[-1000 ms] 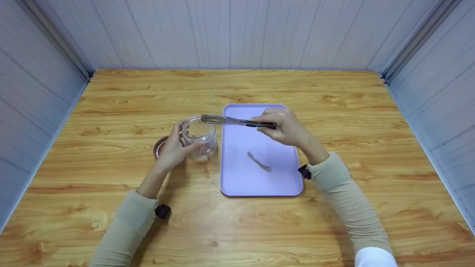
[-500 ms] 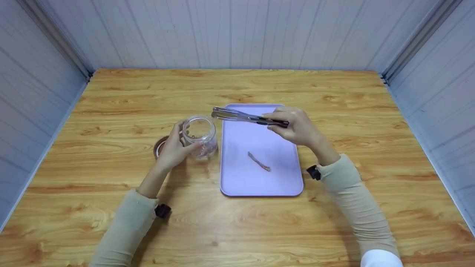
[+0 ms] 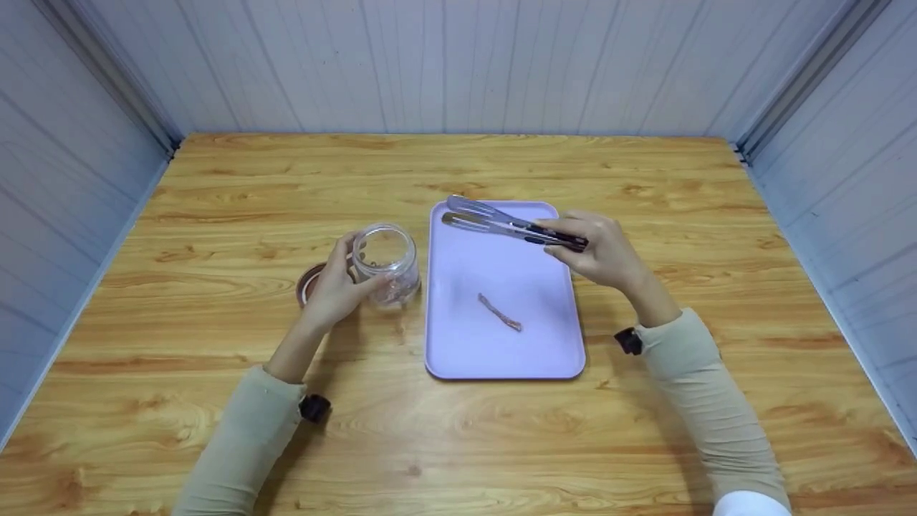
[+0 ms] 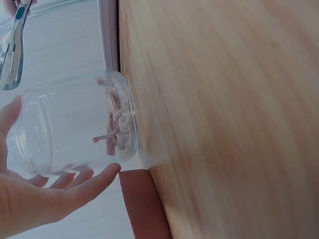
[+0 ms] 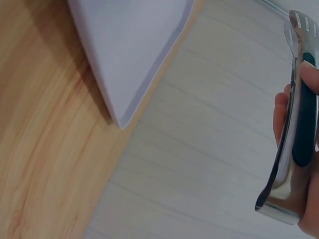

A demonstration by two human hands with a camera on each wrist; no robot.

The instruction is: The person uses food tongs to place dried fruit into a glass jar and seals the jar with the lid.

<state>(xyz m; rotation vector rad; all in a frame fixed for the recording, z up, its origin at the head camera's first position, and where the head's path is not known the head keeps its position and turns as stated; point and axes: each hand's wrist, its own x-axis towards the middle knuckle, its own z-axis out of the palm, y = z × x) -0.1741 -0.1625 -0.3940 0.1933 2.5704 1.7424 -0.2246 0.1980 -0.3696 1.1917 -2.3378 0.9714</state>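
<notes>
I log: strip point(image 3: 499, 314), on tray point(image 3: 501, 358), toward near edge; jar point(image 3: 394, 269), beside tray's left edge, left hand point(image 3: 338, 292) curled round, presumably steadying it; tongs point(image 3: 534, 233), right hand point(image 3: 600, 249) gripping, tips parted over tray's far-left corner.

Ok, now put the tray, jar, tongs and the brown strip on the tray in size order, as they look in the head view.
1. Tray
2. Jar and tongs, unranked: the tongs look longer, the jar broader, and the tongs may be nearer the camera
3. Brown strip
</notes>
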